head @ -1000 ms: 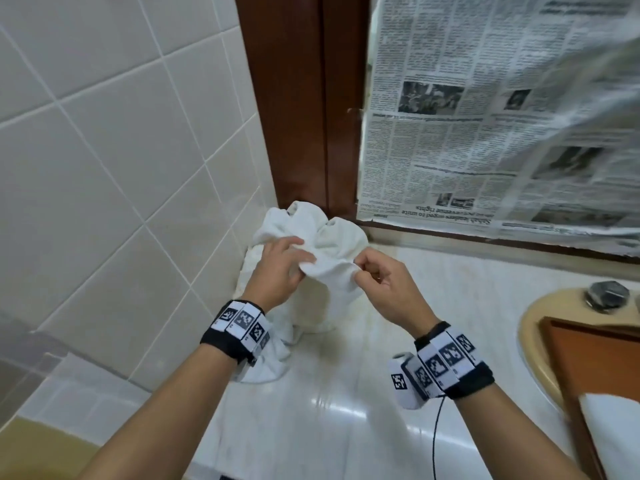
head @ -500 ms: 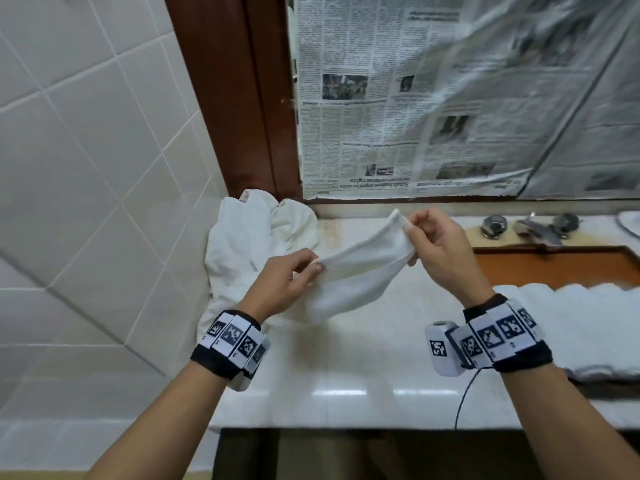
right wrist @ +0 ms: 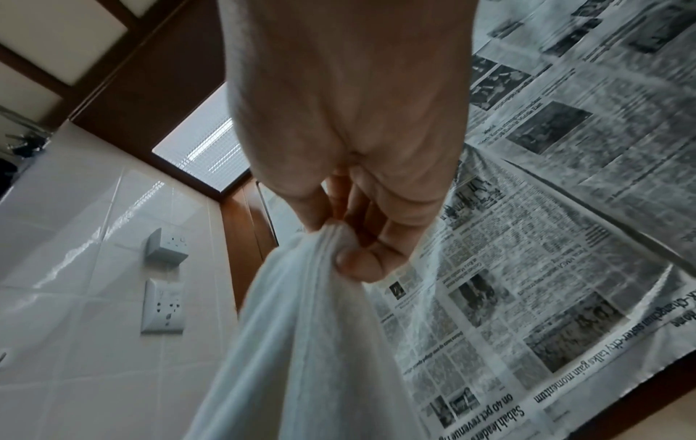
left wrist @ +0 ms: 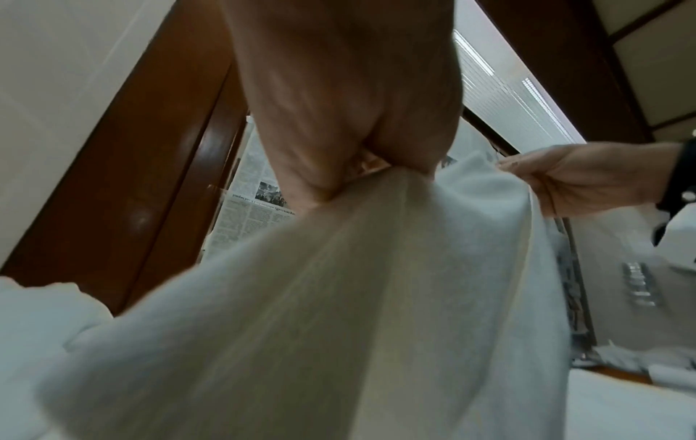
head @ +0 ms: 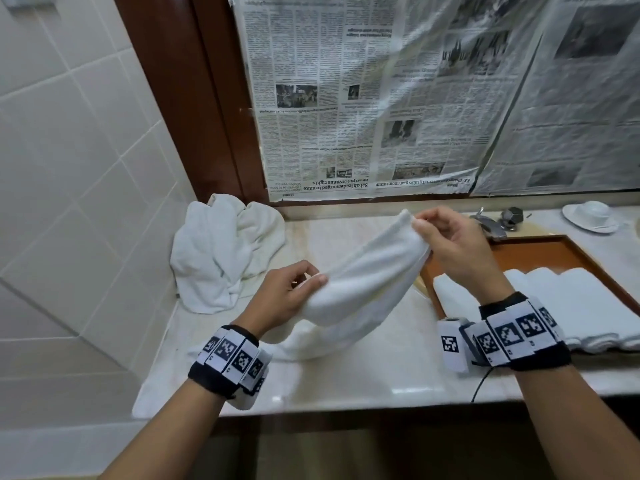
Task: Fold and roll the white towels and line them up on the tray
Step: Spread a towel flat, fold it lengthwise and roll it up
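Newsprint sheets (head: 398,98) fill the upper right of the head view; one upside-down headline reads "Sabah leaders urged to unite". Pale marble counter (head: 346,372) lies below, brown rectangular tray (head: 540,254) at right holding finished rolls (head: 588,306). Crumpled white towel heap (head: 221,254) sits centre-left. I hold one white terry towel (head: 360,289) mid-frame: left hand (head: 280,299) and right hand (head: 453,247) each pinch a corner. Best to tension it evenly, then lay it flat before folding.

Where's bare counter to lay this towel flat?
Bare marble counter lies between the crumpled white towel pile at the tiled wall and the brown wooden tray. The tray's near part is crowded with white towels.
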`<action>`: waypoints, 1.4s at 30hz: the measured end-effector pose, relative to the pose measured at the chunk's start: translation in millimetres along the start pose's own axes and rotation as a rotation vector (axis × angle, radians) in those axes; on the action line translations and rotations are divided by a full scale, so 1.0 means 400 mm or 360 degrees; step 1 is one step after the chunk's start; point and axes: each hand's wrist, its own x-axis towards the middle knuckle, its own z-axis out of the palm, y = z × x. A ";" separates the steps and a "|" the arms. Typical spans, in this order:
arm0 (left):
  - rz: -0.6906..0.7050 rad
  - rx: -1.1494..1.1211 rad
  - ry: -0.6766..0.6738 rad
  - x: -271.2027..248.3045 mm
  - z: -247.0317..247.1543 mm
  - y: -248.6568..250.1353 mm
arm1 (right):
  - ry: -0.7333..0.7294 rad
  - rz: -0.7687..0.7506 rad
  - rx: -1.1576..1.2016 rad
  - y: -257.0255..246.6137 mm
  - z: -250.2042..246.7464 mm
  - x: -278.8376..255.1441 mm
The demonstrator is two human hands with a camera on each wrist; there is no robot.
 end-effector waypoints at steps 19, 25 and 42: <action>-0.0543 -0.0068 -0.0153 -0.094 -0.056 -0.151 | -0.0169 0.0579 -0.0063 0.173 -0.020 -0.080; -0.0427 0.0054 -0.0086 -0.106 -0.029 -0.231 | -0.0414 0.0592 -0.0354 0.226 0.105 -0.133; -0.0752 0.0538 -0.0507 -0.225 0.119 -0.325 | -0.0692 0.0879 -0.0688 0.331 0.199 -0.321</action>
